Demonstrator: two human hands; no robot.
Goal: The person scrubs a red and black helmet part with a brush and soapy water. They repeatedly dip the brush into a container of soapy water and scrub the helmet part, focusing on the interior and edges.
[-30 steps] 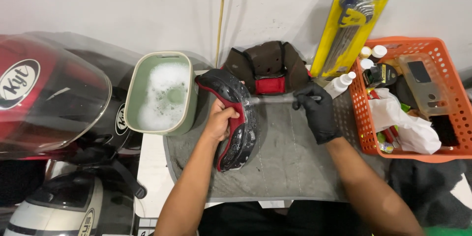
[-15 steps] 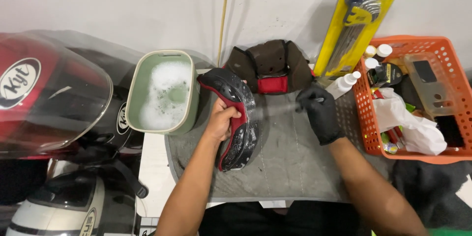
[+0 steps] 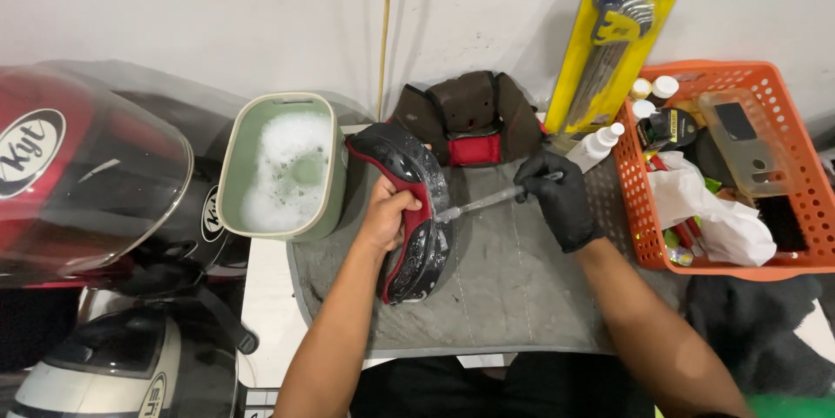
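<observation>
While my left hand (image 3: 387, 214) gripped the wet helmet pad (image 3: 409, 209), my gloved right hand (image 3: 557, 200) pinched the brush (image 3: 487, 202); scrubbing half done, rinsing left.

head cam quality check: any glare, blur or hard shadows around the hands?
Head view: light is even and soft, with no hard shadows on the grey mat. Glare sits on the clear visor at left and on the wet black helmet pad. The left hand and gloved right hand are sharp; the brush looks slightly smeared.
</observation>
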